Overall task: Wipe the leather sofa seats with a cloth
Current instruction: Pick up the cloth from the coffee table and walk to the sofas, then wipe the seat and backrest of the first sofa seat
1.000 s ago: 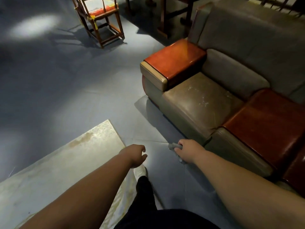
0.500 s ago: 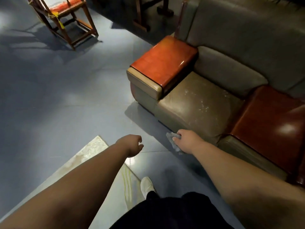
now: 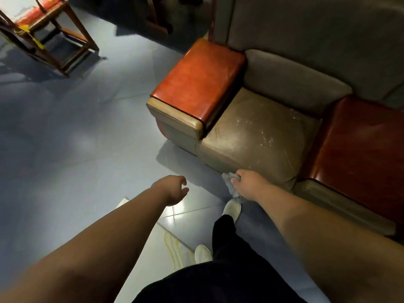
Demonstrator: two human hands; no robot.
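Blue-grey tiled floor (image 3: 72, 149) fills the left half of the frame, open from the wooden chair (image 3: 41, 33) at upper left down to the pale marble slab (image 3: 153, 254) at lower centre. Leather sofa (image 3: 306, 62) occupies the right side; its red-brown armrest (image 3: 196, 84) juts toward frame centre, bounding the olive seat cushion (image 3: 258, 141), whose front edge runs diagonally toward lower right. A second red-brown panel (image 3: 360, 149) lies at right. White specks and fine scratches mark the cushion surface. Right hand (image 3: 249, 184), fingers curled, grips a crumpled grey cloth (image 3: 231, 184) just before the cushion's front edge, over the floor. Left hand (image 3: 172, 189) hangs over the floor, fingers loosely curled, holding nothing. White shoes (image 3: 231, 208) stand on the tiles below the hands
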